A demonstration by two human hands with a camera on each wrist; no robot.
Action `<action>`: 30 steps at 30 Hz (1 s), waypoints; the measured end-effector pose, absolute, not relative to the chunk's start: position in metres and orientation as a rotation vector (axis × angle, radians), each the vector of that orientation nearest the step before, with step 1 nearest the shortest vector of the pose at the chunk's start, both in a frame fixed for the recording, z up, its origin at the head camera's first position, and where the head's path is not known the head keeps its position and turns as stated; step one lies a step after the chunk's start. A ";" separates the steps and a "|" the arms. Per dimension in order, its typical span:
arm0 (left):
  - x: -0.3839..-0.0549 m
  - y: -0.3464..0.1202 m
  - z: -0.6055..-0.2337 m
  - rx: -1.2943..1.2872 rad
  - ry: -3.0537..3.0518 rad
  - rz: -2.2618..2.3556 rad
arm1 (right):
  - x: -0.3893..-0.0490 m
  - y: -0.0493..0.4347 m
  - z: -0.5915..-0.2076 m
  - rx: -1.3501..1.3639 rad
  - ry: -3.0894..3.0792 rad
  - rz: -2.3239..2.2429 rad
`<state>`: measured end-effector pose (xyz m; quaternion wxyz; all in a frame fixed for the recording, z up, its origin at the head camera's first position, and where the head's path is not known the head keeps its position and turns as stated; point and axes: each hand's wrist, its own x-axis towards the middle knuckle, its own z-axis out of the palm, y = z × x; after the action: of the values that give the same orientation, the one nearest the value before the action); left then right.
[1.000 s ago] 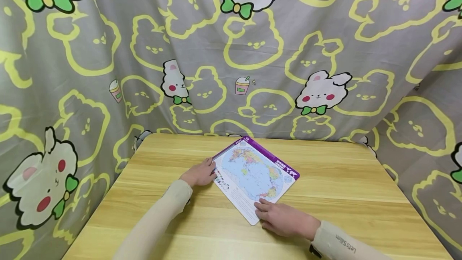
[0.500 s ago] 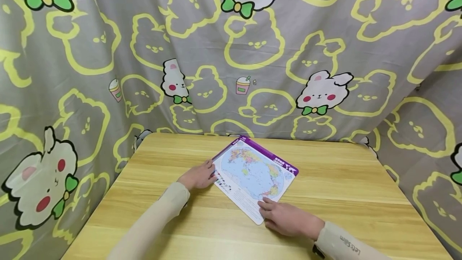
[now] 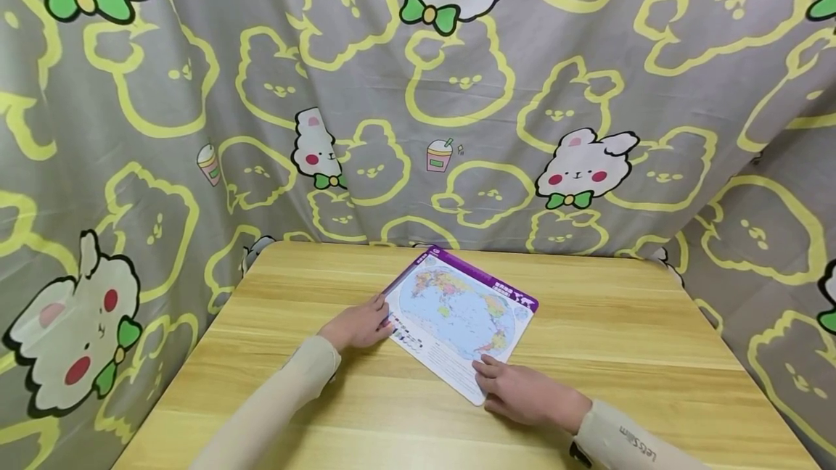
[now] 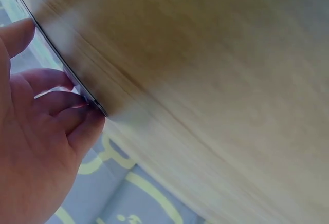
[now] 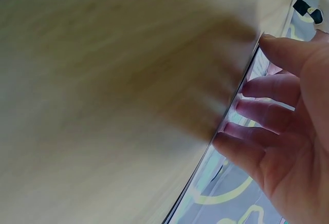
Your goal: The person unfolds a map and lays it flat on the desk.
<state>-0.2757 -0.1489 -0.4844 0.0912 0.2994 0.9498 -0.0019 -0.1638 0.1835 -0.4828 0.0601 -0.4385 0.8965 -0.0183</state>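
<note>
A thin, stiff world map sheet [image 3: 451,310] with a purple header band lies turned at an angle on the wooden table [image 3: 627,325]. At its left corner rests my left hand [image 3: 358,323], fingertips on the top face. My right hand [image 3: 525,392] touches the near right edge by the bottom corner, fingers loosely bent. In the left wrist view the thumb and fingertips of the left hand [image 4: 38,126] meet the sheet's dark edge [image 4: 69,69]. The right wrist view has the fingertips of the right hand [image 5: 293,131] along the opposite edge, the thumb at its rim.
A grey curtain [image 3: 470,187] printed with yellow outlines and white cartoon animals hangs close behind the table and down both sides. The sheet's far corner lies near the table's back edge. A dark band [image 3: 580,454] circles the right wrist.
The map sheet has turned counterclockwise on the table: its far corner shifted left, its near corner right. My right hand moved slightly right with it, and my left hand a little nearer.
</note>
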 end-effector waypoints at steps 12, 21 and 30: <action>-0.266 -0.149 -0.483 0.918 2.819 -0.036 | -0.165 0.186 -0.483 -1.251 2.732 -0.024; -0.260 -0.147 -0.484 0.896 2.838 -0.069 | -0.164 0.188 -0.484 -1.213 2.747 -0.060; -0.254 -0.148 -0.486 0.950 2.846 -0.088 | -0.166 0.195 -0.485 -1.262 2.782 -0.084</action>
<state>-0.2539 -0.1481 -0.4857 0.0701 0.3158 0.9458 -0.0293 -0.1656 0.1953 -0.4851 0.0431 -0.4125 0.9095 -0.0276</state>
